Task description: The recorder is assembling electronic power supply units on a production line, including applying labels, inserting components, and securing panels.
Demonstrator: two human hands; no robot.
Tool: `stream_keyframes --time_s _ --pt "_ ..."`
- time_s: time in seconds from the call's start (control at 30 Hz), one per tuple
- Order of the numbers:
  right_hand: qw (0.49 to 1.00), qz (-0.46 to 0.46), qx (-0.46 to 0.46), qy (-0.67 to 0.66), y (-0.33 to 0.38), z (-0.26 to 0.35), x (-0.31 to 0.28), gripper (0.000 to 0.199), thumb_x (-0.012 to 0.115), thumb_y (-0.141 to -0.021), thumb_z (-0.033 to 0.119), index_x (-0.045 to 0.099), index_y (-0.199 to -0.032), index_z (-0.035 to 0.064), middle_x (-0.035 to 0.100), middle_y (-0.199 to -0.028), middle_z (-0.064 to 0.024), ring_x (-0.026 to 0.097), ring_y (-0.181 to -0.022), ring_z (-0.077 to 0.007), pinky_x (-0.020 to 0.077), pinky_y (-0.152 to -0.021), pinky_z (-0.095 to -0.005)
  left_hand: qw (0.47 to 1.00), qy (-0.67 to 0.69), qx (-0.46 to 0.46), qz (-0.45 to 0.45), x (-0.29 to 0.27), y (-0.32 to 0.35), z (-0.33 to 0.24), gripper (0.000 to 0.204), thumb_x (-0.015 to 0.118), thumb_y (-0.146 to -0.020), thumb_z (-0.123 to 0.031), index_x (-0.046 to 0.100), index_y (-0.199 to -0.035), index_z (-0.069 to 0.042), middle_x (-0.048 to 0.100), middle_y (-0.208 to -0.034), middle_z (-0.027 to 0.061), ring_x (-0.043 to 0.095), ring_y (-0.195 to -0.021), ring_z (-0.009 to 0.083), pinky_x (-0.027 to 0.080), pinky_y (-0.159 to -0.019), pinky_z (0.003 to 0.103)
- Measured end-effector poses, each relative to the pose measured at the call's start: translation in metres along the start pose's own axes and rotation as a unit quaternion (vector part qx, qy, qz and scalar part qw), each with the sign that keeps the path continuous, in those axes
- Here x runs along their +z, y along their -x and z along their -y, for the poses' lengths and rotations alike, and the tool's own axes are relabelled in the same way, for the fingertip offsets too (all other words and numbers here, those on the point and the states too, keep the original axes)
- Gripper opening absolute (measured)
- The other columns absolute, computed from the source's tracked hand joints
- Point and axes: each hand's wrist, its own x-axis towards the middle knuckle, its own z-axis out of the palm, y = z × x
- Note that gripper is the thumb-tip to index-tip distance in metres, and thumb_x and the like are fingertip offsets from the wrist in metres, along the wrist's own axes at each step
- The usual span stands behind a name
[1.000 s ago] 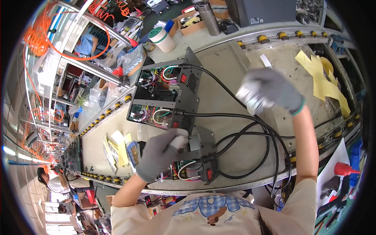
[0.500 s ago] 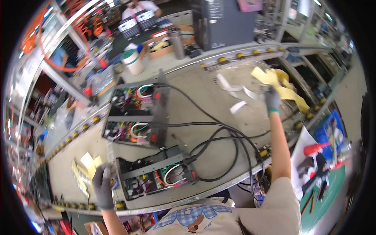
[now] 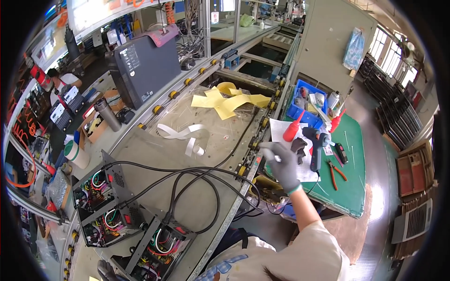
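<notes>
My right hand [image 3: 282,165], in a grey glove, is over the gap between the conveyor bench and the green table, fingers extended and apart. No object shows in it. Nearby are a dark hot glue gun [image 3: 317,149], a red squeeze bottle [image 3: 293,127] and a crumpled dark glove [image 3: 298,147] on white paper [image 3: 305,172]. My left hand [image 3: 106,270], gloved too, is partly cut off at the lower edge. Its visible fingers are stretched out beside the nearest open electronics unit [image 3: 153,253]. Two more units [image 3: 101,201] with exposed coloured wiring stand behind that one, trailing thick black cables [image 3: 218,199].
Yellow paper strips [image 3: 227,107] and white strips [image 3: 180,133] lie on the bench [image 3: 140,150]. Orange-handled pliers [image 3: 338,175] and a blue bin [image 3: 300,112] are on the green table [image 3: 354,196]. Rollers line the bench edges. A grey cabinet [image 3: 328,51] stands behind.
The view has swung right. My right hand has moved from the yellow strips toward the green table; my left hand now shows only at the lower edge, by the nearest unit.
</notes>
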Motion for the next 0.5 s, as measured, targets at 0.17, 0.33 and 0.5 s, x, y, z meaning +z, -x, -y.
stream_keyframes --time_s 0.17,0.33,0.5 --pt "0.973 -0.208 0.099 0.023 -0.027 -0.059 -0.13 0.021 0.059 -0.089 0.015 0.066 -0.096 -0.0035 0.06 -0.072 -0.0011 0.053 -0.067 -0.0075 0.0432 -0.062 -0.0221 0.993 0.075 -0.04 -0.078 0.005 0.002 0.044 0.044 0.042 -0.097 -0.027 0.045 -0.127 0.005 0.055 -0.122 0.0181 0.055 -0.111 0.0292 0.039 -0.101 0.039" --pt "0.897 -0.123 0.267 0.33 -0.098 -0.239 -0.21 0.034 0.053 -0.09 0.036 0.066 -0.102 0.0069 0.065 -0.078 -0.0072 0.062 -0.074 -0.0205 0.0474 -0.069 -0.0328 0.996 0.05 -0.011 -0.066 -0.011 0.0 0.045 0.043 0.04 -0.097 -0.019 0.038 -0.132 0.004 0.052 -0.129 0.0181 0.052 -0.117 0.0286 0.038 -0.104 0.038" --pt "0.868 0.028 0.388 0.309 -0.104 -0.37 -0.193 0.045 0.062 -0.08 0.047 0.062 -0.106 0.0098 0.066 -0.091 -0.0116 0.062 -0.089 -0.0278 0.0501 -0.078 -0.0382 0.889 -0.135 0.29 -0.329 0.003 0.055 -0.049 0.028 0.049 -0.095 -0.016 0.055 -0.114 0.004 0.06 -0.107 0.0166 0.06 -0.094 0.0272 0.05 -0.078 0.036"
